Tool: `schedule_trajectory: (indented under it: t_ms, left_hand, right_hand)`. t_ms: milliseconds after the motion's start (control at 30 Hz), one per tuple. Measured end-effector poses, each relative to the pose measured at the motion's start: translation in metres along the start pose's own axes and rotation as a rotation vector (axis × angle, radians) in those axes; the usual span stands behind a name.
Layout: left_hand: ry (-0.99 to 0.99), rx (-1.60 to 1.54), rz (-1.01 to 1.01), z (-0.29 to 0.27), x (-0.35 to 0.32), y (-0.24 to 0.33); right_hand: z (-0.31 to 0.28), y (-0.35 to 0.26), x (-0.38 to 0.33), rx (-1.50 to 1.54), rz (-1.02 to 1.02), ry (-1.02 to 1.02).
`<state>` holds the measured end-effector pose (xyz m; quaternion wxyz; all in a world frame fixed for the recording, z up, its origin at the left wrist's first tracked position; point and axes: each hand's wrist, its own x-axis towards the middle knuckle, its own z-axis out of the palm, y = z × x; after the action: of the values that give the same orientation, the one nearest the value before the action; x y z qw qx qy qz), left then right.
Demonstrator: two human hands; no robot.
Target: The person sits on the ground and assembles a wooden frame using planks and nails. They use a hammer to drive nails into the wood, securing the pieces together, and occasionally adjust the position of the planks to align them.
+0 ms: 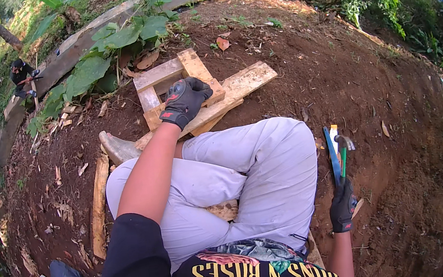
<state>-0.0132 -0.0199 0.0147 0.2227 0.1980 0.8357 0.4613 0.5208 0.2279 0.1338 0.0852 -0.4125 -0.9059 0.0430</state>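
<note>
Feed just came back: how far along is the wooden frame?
Done: small square wooden frame is joined and lies on a long plank. In hand: left hand presses on the frame; right hand grips a hammer at the ground. Left: another plank lies loose.

The left hand covers part of the wooden frame; the distant person is too small to make out.
</note>
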Motion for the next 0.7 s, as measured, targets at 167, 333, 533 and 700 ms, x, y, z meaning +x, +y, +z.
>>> schedule_trajectory:
  t_ms: [167,333,533,700]
  left_hand:
    - [0.004,0.024,-0.02,-0.002,-0.003,0.004]
    - [0.012,-0.003,0.034,0.002,-0.006,0.002]
    - [0.048,-0.02,0.078,0.007,0.003,-0.01]
    - [0.04,-0.065,0.04,0.006,0.0,-0.001]
  right_hand:
    - [-0.052,-0.209,0.087,0.493,-0.059,-0.076]
    - [-0.01,-0.291,0.104,0.382,-0.416,-0.378]
    - [0.005,-0.325,0.113,0.342,-0.488,-0.451]
    - [0.028,-0.323,0.105,0.33,-0.56,-0.22]
